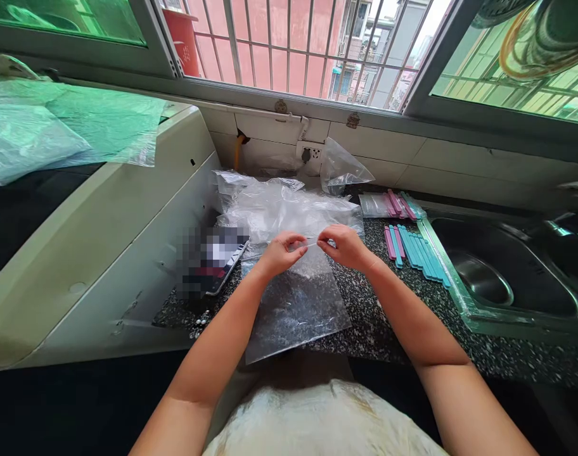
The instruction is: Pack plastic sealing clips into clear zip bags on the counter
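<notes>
left hand (282, 252) pinched on clear bag (296, 304) mouth | right hand (345, 246) pinched on same rim, holding it taut | bag lies flat at worktop (388, 316) front edge | clip sticks (415, 250) ranged beside sink (502, 278), within reach

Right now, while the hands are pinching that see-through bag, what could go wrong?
1. The clear plastic bag hangs over the front edge of the speckled countertop; if the left hand and right hand let go of its top edge, it might slide off.
2. The pink and teal sticks lie right beside the sink; a nudge from the right hand could knock some in.
</notes>
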Demonstrator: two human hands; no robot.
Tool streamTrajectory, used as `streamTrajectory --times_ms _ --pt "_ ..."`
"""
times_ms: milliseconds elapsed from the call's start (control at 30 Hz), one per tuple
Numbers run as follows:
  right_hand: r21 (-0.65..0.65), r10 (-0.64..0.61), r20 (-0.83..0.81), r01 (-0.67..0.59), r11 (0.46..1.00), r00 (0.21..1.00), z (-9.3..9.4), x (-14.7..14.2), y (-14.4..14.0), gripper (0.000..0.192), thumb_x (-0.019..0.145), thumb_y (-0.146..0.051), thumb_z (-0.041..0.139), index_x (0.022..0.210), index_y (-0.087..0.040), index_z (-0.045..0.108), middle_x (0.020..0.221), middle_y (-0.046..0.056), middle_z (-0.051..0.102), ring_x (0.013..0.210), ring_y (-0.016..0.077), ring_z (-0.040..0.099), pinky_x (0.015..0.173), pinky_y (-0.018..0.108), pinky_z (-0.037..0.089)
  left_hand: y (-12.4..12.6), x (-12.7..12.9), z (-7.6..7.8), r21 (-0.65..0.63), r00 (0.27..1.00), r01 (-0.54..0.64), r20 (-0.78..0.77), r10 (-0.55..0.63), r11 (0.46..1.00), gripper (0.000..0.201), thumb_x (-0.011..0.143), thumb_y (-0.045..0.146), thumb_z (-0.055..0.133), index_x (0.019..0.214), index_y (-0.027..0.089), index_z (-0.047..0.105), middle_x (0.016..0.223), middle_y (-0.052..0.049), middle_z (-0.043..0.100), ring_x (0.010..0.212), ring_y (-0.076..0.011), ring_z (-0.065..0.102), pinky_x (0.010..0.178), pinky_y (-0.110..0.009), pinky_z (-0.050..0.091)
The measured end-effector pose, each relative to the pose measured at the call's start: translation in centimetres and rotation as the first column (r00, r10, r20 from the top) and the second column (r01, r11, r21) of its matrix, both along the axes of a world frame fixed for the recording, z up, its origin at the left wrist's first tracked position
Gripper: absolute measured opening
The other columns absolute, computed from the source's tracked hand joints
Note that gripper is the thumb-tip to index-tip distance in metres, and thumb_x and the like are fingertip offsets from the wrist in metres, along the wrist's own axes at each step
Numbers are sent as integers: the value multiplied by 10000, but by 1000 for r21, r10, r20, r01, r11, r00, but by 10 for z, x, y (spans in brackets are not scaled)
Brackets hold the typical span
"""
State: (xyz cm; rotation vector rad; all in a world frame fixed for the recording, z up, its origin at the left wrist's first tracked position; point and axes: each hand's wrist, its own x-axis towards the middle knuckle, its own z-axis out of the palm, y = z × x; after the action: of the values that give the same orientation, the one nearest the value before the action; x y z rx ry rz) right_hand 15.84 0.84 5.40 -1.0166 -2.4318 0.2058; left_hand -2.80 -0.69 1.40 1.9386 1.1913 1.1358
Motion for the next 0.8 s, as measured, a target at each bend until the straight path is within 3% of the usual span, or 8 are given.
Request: streamTrajectory --times_ms 167,433,800 --pt "3 14 7 -14 1000 1000 -4 -4 -1 116 780 -204 522 695 -167 592 657 33 624 640 131 509 630 261 361 -1 0 2 63 999 49 -2 -49 997 109 744 216 564 678 159 630 680 -13 554 707 -130 528 693 -250 420" --pt "-26 19 -44 -20 999 999 -5 -4 -2 115 781 -202 523 690 -172 586 655 26 617 641 129 506 628 262 372 -1 1 2 59 999 41 29 -43 997 112 744 205 552 665 156 615 683 -16 557 706 -133 527 697 -258 421" --pt "-94 -51 -135 38 995 990 -7 -11 -7 138 781 -220 522 663 -176 578 636 12 596 610 117 490 606 251 369 0 -4 10 49 983 -78 172 69 996 106 726 213 558 641 153 578 663 -6 542 679 -122 522 657 -243 427"
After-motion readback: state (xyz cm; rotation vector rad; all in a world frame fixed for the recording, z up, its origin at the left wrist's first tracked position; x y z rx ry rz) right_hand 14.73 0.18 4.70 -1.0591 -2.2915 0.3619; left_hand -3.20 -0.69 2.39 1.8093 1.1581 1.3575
